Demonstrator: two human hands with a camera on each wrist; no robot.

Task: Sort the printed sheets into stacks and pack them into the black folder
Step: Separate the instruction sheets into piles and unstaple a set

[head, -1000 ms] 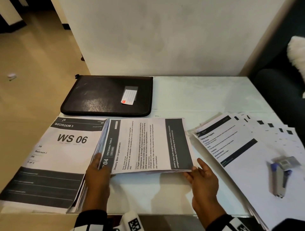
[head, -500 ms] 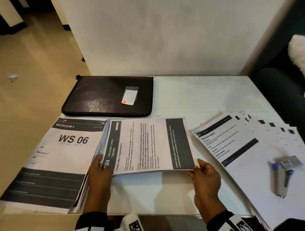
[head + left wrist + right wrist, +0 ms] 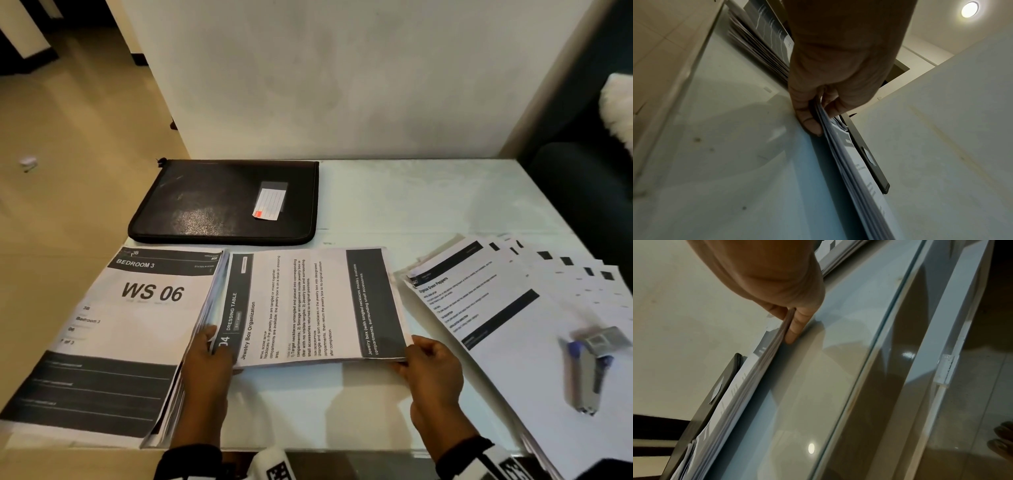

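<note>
A stack of printed sheets topped by a "Jewelry Box Organization" page (image 3: 308,305) is held a little above the white table, turned sideways. My left hand (image 3: 209,346) pinches its near left corner, and its thumb lies under the paper edge (image 3: 830,134) in the left wrist view. My right hand (image 3: 416,356) pinches the near right corner, a finger beneath the sheet edge (image 3: 764,363). The black folder (image 3: 219,202) lies zipped and flat at the back left. A thick "WS 06" stack (image 3: 113,339) sits at the left. Fanned sheets (image 3: 496,308) spread out at the right.
A grey and blue stapler (image 3: 589,370) lies on the fanned sheets at the far right. The table (image 3: 411,205) backs onto a pale wall. The "WS 06" stack overhangs the table's left edge above a tiled floor. A dark seat (image 3: 589,192) stands at the right.
Both hands have shifted the held stack slightly to the right, still pinching its near corners. The other stacks, the folder and the stapler stay put.
</note>
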